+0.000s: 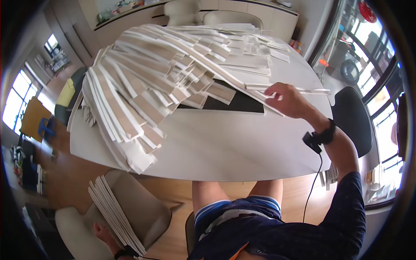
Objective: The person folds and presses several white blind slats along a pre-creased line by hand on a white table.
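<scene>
So the person sitting here has the right hand (287,102) over the table, fingers curled in with a bit of gap showing by the thumb. They're right at the lower end of a long white strip (216,69), which slants away from those fingers, up and to the left. Can't tell from where I'm standing if they're actually pinching it or just brushing past.

Left of the fingers is a huge messy heap of flat strips (130,73), white and beige, fanned across the table and drooping toward its left edge. Just left of the fingertips, a black mat (232,105) peeks out from under the pile. The table (234,147) itself is white with rounded edges, bare on the side nearer the person's lap.

The left hand (103,234) is way down low by a beige chair (149,208), right next to a neat bundle of strips (113,212) lying on the seat. Its fingers look loosely bent, but I honestly can't tell if they're grabbing anything.

Around the room: a dark chair (353,119) just right of the right fingers, pale chairs (232,18) and a long counter (273,15) well beyond them, wood floor (78,173) below, and a bright window (17,99) way off to the left.
</scene>
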### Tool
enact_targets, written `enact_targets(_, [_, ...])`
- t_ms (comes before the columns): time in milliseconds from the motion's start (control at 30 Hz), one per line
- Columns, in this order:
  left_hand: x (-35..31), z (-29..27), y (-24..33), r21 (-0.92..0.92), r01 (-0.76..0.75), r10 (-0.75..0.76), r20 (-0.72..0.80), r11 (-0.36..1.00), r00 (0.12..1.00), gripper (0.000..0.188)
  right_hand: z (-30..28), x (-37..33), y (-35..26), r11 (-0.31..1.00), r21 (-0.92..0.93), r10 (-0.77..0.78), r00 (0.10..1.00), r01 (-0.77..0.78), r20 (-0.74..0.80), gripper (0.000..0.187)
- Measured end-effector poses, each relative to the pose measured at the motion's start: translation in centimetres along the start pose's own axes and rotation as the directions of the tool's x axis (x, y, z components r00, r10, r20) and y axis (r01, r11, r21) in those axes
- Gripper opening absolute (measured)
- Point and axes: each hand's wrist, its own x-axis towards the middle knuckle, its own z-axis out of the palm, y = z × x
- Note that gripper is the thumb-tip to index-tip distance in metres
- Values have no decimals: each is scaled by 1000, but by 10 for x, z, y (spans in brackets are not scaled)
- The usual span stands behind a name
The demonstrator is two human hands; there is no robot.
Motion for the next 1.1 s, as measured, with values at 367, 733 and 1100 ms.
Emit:
enact_targets(367, [-145,91,346,-360,-548,640,221,755,736,45,16,39,-5,958,-262,151,981,-116,120,41])
enact_targets(733, [-298,219,480,-542,-337,596,800,770,76,43,16,34,28,984,24,160,928,-178,336,52])
enact_targets(1100, [-379,383,498,-93,415,246,911,905,-330,38,-5,-18,20,692,555,-14,760,-462,650,35])
